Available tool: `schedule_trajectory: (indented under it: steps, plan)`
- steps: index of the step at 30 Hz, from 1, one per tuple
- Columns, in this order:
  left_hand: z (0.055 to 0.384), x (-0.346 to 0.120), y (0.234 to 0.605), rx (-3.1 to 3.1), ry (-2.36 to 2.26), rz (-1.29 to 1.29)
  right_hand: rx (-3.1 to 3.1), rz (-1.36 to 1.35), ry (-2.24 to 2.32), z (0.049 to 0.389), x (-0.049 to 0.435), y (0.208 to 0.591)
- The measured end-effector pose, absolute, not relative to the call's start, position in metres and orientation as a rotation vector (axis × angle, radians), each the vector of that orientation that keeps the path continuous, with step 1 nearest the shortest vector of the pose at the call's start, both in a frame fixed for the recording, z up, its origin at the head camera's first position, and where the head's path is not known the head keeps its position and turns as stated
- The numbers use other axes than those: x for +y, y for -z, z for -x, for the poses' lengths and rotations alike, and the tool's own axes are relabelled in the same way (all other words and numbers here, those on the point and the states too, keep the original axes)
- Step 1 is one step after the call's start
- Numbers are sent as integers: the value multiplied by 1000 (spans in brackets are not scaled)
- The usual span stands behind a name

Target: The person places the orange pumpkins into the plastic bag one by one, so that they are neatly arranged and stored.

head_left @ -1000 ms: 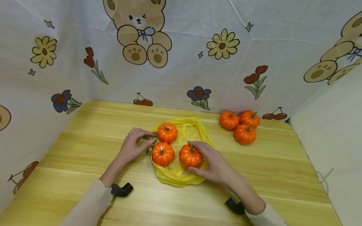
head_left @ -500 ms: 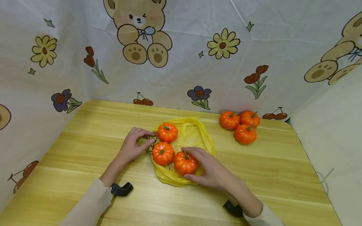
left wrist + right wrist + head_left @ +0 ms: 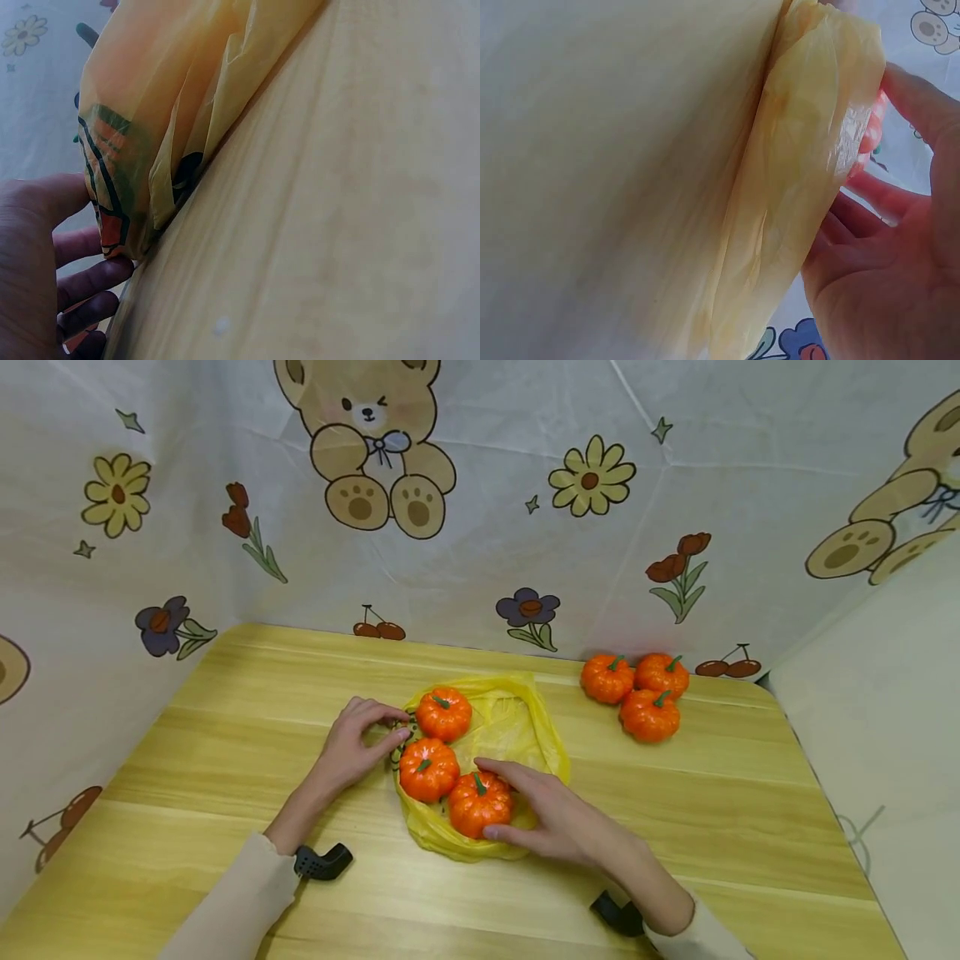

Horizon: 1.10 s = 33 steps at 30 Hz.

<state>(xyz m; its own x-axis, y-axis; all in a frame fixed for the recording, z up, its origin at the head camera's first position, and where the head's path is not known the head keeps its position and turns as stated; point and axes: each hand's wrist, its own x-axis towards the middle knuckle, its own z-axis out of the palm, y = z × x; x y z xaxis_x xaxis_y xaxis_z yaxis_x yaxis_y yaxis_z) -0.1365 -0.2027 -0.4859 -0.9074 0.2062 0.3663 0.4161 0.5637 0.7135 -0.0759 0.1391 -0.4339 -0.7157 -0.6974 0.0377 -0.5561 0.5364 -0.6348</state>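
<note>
A yellow plastic bag (image 3: 502, 727) lies spread on the table with its rim folded up and its mouth facing upward. My left hand (image 3: 365, 741) holds its left rim between thumb and fingers; in the left wrist view the fingertips (image 3: 101, 281) sit at the bag's printed corner. Inside, at the front, is a small orange pumpkin (image 3: 474, 814) with a green stem. My right hand (image 3: 551, 810) grips that pumpkin from the right, thumb in front and fingers behind. Two more pumpkins, a back one (image 3: 444, 720) and a middle one (image 3: 426, 774), sit along the bag's left side.
Three more pumpkins (image 3: 649, 720) stand clustered at the back right of the wooden table (image 3: 720, 810). Behind them hangs a white cloth (image 3: 480, 485) printed with bears and flowers. A white panel (image 3: 885, 710) borders the right side.
My right hand has moved the pumpkin left and toward the front of the bag, up against the middle pumpkin, which has shifted slightly left. My left hand has stayed at the rim.
</note>
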Motion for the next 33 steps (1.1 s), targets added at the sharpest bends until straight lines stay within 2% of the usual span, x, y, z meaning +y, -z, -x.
schedule_trajectory:
  steps: [9,20,33]
  plan:
    - [135,-203,488,-2565,1255,514,2659,996,947,77,144,430]
    - [134,-203,488,-2557,1259,511,2908,1032,1111,103,172,423]
    - [135,-202,487,-2563,1247,515,3182,750,1201,130,231,410]
